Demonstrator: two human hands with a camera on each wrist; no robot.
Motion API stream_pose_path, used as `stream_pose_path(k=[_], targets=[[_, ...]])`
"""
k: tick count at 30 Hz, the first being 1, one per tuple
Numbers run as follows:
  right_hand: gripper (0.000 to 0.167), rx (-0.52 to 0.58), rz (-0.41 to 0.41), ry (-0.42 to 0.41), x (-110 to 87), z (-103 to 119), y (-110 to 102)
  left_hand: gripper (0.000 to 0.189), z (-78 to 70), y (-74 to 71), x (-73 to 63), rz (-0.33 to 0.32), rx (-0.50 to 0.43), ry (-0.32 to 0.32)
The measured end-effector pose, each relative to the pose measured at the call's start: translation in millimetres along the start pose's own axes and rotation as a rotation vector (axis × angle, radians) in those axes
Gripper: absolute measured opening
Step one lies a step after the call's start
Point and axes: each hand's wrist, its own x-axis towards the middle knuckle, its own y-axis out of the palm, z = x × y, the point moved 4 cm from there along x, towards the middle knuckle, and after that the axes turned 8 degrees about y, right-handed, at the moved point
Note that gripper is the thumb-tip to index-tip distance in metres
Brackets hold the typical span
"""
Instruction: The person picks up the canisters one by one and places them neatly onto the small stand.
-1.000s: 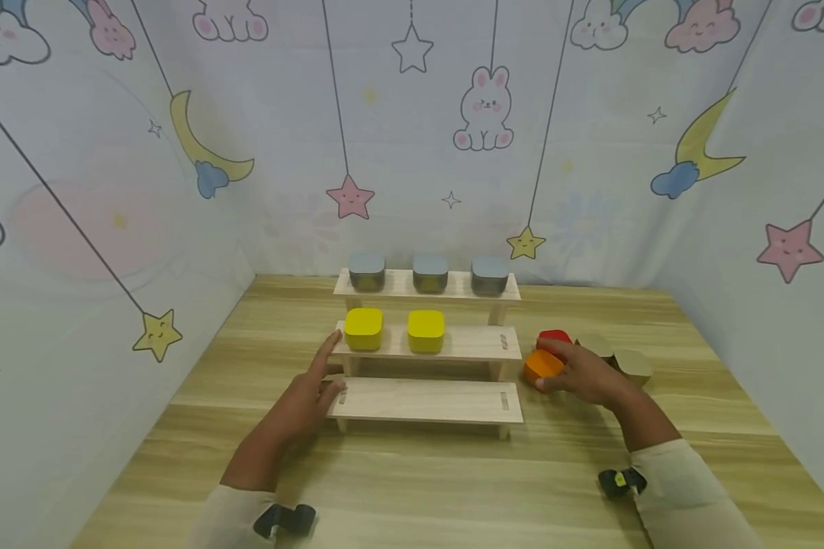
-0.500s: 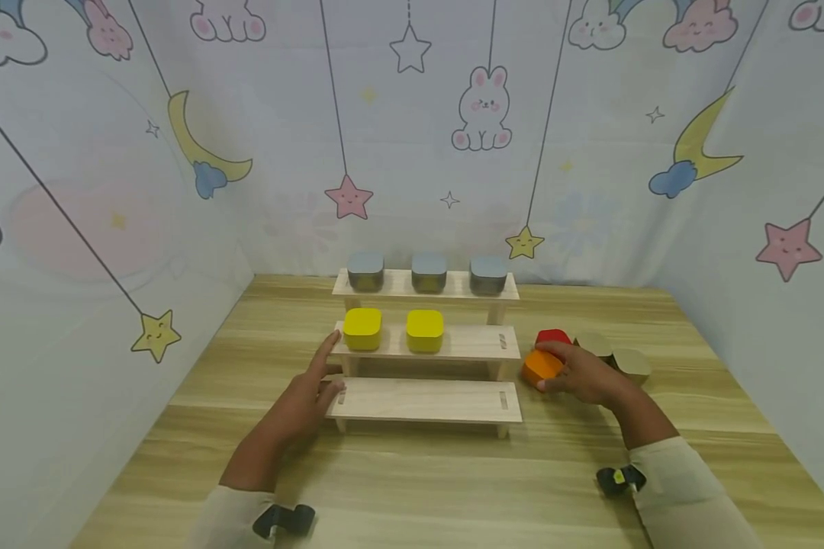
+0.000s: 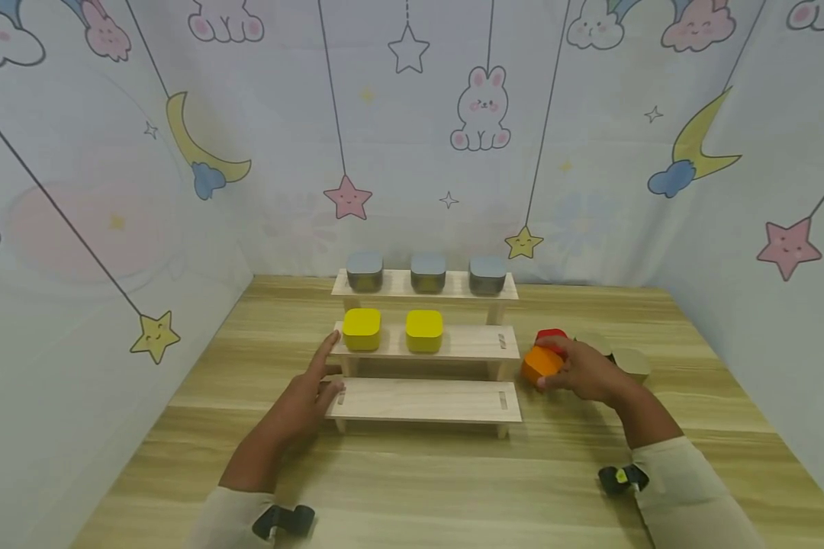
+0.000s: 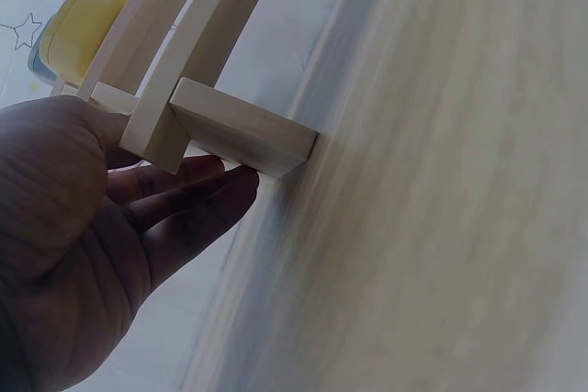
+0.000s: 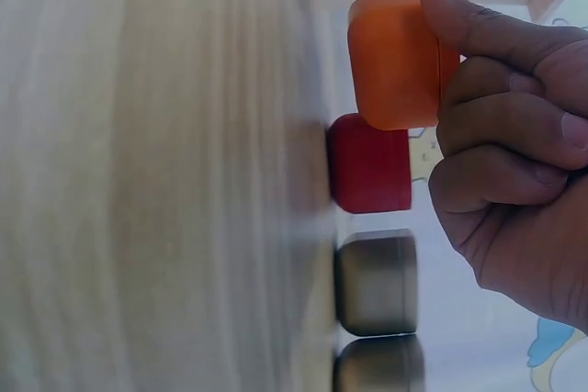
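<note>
My right hand [image 3: 586,371] pinches an orange rounded-square tin [image 3: 539,364] between thumb and fingers. In the right wrist view the orange tin [image 5: 393,60] is raised slightly off the tabletop, in front of a red tin [image 5: 372,164] standing on it. My left hand [image 3: 307,396] is at the left end of a three-step wooden stand [image 3: 419,399]; its index finger touches the middle step and the thumb rests on the lowest. The left wrist view shows its other fingers [image 4: 197,213] fairly straight beside the stand's leg [image 4: 243,126]. Two yellow tins [image 3: 362,329] sit on the middle step.
Three grey tins [image 3: 428,273] line the top step. Two gold-beige tins [image 5: 377,282] stand on the table [image 3: 412,488] beyond the red one, partly behind my right hand. A printed cloth wall [image 3: 412,152] encloses the table at the back and sides.
The orange tin has tilted and risen slightly in my right hand's grip. My left hand has stayed at the stand; the tins on the steps are unmoved.
</note>
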Motion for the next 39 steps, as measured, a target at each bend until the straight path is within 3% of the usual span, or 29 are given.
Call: stream_pose_path(k=[17, 29, 39], targets=[[0.078, 0.008, -0.119, 0.056, -18.6, 26, -16, 0.088, -0.2, 0.0, -1.7, 0.002, -0.005, 0.000], [0.098, -0.012, -0.259, 0.231, -41.6, 47, -26, 0.090, 1.5, 0.6, -0.9, 0.003, -0.003, -0.002], [0.099, 0.056, -0.347, 0.223, -51.5, 72, -25, 0.087, -0.6, -0.3, -1.3, -0.001, 0.004, 0.018]])
